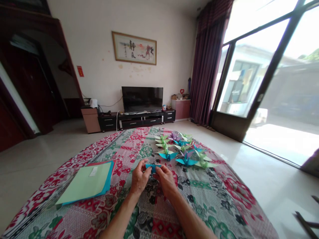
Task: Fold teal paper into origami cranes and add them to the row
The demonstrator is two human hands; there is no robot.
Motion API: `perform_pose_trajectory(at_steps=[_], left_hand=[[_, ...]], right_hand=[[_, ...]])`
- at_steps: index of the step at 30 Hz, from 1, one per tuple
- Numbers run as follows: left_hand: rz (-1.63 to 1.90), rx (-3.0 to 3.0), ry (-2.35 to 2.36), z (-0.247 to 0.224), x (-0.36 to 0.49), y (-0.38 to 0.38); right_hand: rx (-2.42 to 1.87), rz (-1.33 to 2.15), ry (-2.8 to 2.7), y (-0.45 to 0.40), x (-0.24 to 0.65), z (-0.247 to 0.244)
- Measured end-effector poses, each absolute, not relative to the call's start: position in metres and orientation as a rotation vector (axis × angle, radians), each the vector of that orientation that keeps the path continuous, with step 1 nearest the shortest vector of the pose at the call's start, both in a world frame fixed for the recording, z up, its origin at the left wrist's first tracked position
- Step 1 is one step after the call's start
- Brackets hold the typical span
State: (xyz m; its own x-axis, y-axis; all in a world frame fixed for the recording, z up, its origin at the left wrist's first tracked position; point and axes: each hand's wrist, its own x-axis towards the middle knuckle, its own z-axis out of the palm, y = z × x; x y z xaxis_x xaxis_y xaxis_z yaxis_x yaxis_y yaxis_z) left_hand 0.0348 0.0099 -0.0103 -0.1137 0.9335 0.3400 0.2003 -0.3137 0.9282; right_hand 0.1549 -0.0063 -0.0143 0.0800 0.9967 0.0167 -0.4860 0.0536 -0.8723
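A small folded piece of blue paper [153, 167] is held between both hands, over the middle of a table with a flowered cloth [147, 199]. My left hand [140, 177] pinches its left end between thumb and fingers. At its right end, the thumb and fingers of my right hand [164, 176] are closed on it. Just beyond the hands and to the right stand several folded paper cranes, among them a blue one [168, 156], another blue one [186, 160] and a pale green one [204, 162]. The paper's lower folds are partly hidden by the fingertips.
A stack of square sheets, light green [84, 182] on top with blue and red below, lies on the table's left, with a small white slip [93, 171] on it. Beyond the table are a television [142, 99] and a low cabinet [134, 123].
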Motion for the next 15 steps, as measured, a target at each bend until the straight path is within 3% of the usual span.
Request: perform_pose_trajectory(at_steps=[6,15], left_hand=[[1.458,1.453,1.406,-0.0111,0.0329,0.0115],[1.405,0.897,1.175,-0.0097,0.0339,0.0108]], right_hand=[[-0.884,1.228,-0.787,-0.0075,0.1530,-0.0142],[-0.784,1.373,-0.552,-0.0031,0.1539,-0.0166]])
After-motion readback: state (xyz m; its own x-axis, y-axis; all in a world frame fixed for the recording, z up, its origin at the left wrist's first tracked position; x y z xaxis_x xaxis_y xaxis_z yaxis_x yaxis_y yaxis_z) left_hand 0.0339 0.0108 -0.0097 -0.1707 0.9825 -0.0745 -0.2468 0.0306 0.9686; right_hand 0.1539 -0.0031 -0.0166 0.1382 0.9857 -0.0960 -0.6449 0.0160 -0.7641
